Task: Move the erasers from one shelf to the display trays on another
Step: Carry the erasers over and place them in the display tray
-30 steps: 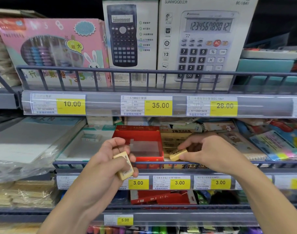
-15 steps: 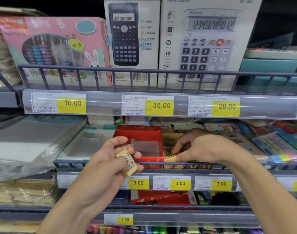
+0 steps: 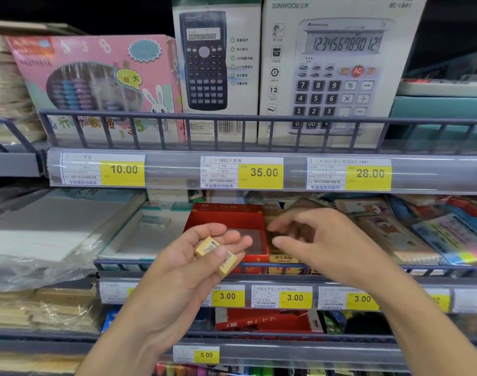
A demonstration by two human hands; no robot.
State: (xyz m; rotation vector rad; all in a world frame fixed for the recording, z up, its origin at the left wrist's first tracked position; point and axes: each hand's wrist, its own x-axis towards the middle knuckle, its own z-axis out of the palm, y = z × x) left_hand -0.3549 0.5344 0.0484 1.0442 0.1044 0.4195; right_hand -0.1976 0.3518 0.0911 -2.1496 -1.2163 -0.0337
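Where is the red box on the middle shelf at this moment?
In the head view the red box sits centre on the middle shelf, directly behind the left hand holding yellow erasers, with the right hand beside it.

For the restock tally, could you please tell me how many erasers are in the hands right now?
2: both erasers lie in the left hand, one on the fingers, the other under the thumb. More may be hidden.
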